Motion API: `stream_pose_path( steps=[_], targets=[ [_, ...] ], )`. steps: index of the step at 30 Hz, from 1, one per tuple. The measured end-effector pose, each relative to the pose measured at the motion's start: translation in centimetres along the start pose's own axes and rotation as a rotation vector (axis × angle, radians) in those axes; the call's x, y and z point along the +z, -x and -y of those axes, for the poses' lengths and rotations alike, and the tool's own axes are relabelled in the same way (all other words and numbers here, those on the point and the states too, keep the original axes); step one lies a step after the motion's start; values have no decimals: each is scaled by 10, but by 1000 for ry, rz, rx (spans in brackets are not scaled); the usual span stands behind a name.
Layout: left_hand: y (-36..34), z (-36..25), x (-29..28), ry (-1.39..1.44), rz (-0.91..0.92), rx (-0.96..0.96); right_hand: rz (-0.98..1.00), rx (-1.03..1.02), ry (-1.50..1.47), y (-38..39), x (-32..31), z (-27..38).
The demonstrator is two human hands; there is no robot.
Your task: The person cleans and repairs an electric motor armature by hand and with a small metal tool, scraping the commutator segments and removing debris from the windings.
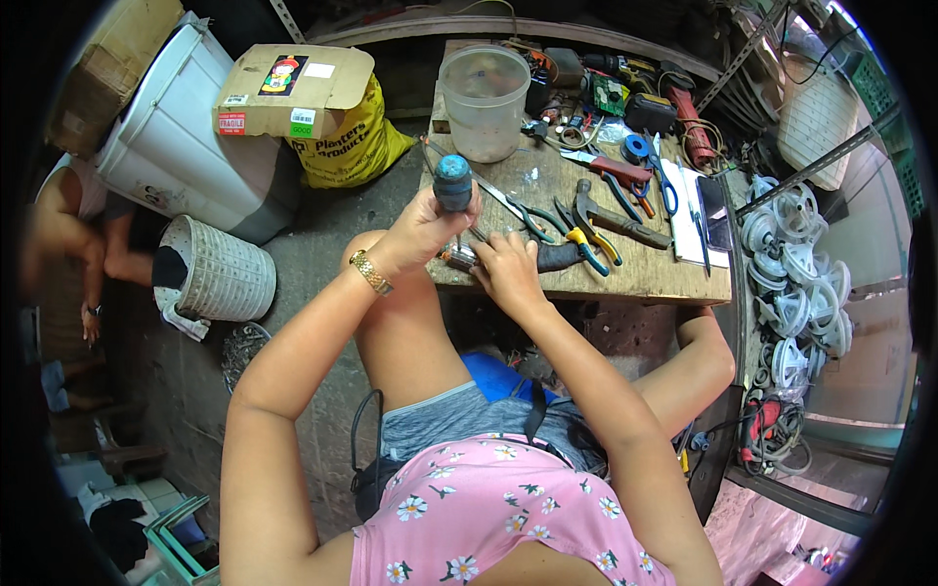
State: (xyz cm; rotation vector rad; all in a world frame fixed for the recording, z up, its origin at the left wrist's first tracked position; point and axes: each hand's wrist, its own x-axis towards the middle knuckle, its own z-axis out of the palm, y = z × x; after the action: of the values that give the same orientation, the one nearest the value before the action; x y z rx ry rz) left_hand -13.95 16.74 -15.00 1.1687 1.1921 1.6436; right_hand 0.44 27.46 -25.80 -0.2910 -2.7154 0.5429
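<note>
My left hand (420,237) is closed around a screwdriver (451,182) with a dark, blue-topped handle, held upright with its shaft downward. Below the tip, at the bench's near edge, lies a metallic, copper-toned end of a workpiece (456,257). My right hand (510,272) presses on this piece with bent fingers, covering its middle. A dark rounded body (559,257) sticks out to the right of that hand; whether it belongs to the same piece I cannot tell. Pliers with yellow-and-black handles (591,249) and green-handled pliers (535,217) lie just beyond.
On the wooden bench (655,283) lie a hammer (611,217), blue scissors (666,186), a white pad (699,210) and a clear plastic bucket (486,107). Left of me stand a white basket (220,272) and a yellow sack (357,146). Another person's arm (83,239) shows at far left.
</note>
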Motion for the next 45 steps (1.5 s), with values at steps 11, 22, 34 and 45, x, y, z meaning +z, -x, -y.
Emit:
stream_pose_path(
  steps=[11,22,34,45],
  targets=[
    [5,6,-9,87,-1,9,-34,-52,-51,3,-9,-7],
    [5,4,-2,45,-12,15,168,405,337,0,-95,-164],
    [4,11,-4,24,-22,29,5,146,-55,-61,-218,-57],
    [5,9,-8,9,-28,13,-48,-315,122,-97,-272,64]
  ],
)
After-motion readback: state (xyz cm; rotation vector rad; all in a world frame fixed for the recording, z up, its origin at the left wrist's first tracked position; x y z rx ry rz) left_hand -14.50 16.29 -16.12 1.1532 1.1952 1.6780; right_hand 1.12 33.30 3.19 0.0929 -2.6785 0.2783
